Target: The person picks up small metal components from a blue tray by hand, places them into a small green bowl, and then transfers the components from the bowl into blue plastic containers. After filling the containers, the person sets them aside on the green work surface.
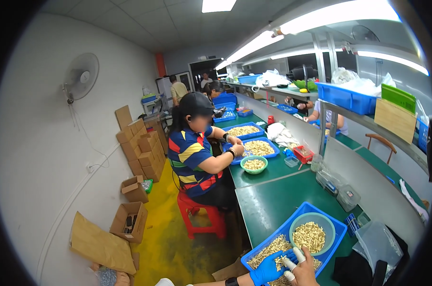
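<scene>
Several golden pins [281,261] lie on my left hand [267,271], fingers uncurled; my right hand's [303,273] grip I can't tell.

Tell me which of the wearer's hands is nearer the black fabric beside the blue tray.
Right. The right hand is just left of the black fabric, over the blue tray; the gloved left hand is farther left, small gold-coloured pieces on its palm.

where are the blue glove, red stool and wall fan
Blue glove [267,271], head view: middle of glove
Red stool [190,206], head view: upper side
Wall fan [84,76], head view: centre of cage
</scene>
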Available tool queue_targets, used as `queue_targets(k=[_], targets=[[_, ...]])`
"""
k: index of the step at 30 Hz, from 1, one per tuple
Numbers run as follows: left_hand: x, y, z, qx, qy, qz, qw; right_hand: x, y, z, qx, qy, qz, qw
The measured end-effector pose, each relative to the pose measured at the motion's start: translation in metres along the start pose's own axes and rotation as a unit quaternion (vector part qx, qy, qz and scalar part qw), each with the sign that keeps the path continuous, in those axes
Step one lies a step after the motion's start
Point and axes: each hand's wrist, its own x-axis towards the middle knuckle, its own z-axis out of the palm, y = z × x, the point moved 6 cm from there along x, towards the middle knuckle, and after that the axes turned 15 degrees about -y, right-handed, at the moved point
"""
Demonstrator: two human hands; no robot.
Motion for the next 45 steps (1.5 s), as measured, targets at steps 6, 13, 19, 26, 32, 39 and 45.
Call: queue_targets(k=[6, 13, 19, 26, 32, 39, 45], targets=[[0.000, 0.037, 0.035, -0.291, 0.061, -0.087, 0.951, 0.004, -0.007, 0.009, -0.051, -0.064, 0.003, 0.997], [0.001, -0.016, -0.010, -0.198, 0.023, -0.004, 0.980, 0.005, 0.000, 0.016, -0.055, -0.050, 0.022, 0.997], [-0.001, -0.022, -0.011, -0.238, 0.002, 0.002, 0.971, 0.004, -0.003, 0.016, -0.067, -0.068, 0.015, 0.995], [0.001, -0.033, -0.020, -0.310, -0.037, -0.026, 0.950, 0.008, -0.004, 0.018, -0.069, -0.082, 0.011, 0.994], [0.007, -0.032, -0.011, -0.461, -0.139, -0.020, 0.876, 0.007, -0.003, 0.016, -0.061, -0.084, 0.026, 0.994], [0.004, -0.032, -0.017, -0.334, -0.071, -0.013, 0.940, 0.006, 0.002, 0.022, -0.072, -0.089, 0.039, 0.993], [0.004, -0.011, 0.005, 0.003, -0.054, 0.040, 0.998, 0.008, -0.001, -0.011, -0.005, 0.005, -0.025, 1.000]])
